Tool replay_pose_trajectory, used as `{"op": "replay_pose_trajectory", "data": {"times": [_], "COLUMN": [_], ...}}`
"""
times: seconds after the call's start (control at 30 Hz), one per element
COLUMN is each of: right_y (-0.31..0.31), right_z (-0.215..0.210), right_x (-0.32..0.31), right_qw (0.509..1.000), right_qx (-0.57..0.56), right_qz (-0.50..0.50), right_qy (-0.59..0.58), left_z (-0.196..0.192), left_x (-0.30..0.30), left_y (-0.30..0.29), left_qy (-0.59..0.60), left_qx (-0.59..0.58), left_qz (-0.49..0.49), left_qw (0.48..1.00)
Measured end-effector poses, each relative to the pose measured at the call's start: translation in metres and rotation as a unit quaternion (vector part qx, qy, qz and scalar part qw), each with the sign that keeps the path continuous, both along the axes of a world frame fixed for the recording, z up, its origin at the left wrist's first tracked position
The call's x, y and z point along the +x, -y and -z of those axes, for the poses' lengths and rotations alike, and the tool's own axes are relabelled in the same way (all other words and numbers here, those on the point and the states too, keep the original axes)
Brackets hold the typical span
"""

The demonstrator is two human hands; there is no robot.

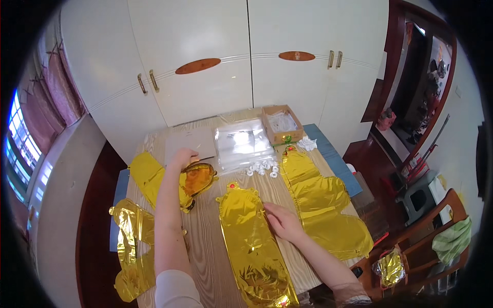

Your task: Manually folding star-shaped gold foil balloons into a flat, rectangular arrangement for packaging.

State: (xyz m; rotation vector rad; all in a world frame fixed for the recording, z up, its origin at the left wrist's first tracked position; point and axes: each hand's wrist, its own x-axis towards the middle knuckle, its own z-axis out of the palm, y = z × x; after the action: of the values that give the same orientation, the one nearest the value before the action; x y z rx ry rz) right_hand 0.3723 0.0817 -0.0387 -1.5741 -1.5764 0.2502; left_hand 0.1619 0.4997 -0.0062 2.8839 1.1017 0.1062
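Observation:
A flat gold foil balloon [250, 226], long and number-shaped, lies in front of me with a small red mark at its top. My right hand [285, 223] rests along its right edge, fingers stretched out and the thumb apart. My left hand [184, 157] reaches to the near edge of a pale flat sheet [192, 141]; its fingers are curled, and whatever lies between them is hidden. Just below that hand is a shiny, orange-tinted rounded part of gold foil [199, 178]. My left forearm covers part of the foil beside it.
More flat gold balloons lie at the left [128, 220] and right [323, 205]. Clear plastic bags [244, 143] are stacked at the back, beside a cardboard box [282, 137] of clear pieces. Small white rings [263, 168] lie nearby. A wooden chair [436, 226] stands at the right.

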Motion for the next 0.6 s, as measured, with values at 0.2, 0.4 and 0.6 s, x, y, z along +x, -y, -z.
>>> {"op": "replay_pose_trajectory", "data": {"times": [0.2,0.4,0.6], "right_y": [0.001,0.000,-0.001], "right_z": [0.000,-0.001,0.008], "right_x": [0.000,-0.001,0.001], "right_qw": [1.000,1.000,1.000], "right_qx": [0.004,0.006,0.024], "right_qz": [0.005,0.001,-0.002], "right_qy": [0.002,0.004,0.000], "left_z": [-0.017,-0.008,0.007], "left_x": [0.005,0.002,0.005], "left_y": [0.031,0.030,0.034], "left_qy": [-0.039,-0.052,-0.056], "left_qx": [0.044,0.087,0.206], "left_qz": [0.012,0.002,0.007], "left_qw": [0.998,0.995,0.977]}}
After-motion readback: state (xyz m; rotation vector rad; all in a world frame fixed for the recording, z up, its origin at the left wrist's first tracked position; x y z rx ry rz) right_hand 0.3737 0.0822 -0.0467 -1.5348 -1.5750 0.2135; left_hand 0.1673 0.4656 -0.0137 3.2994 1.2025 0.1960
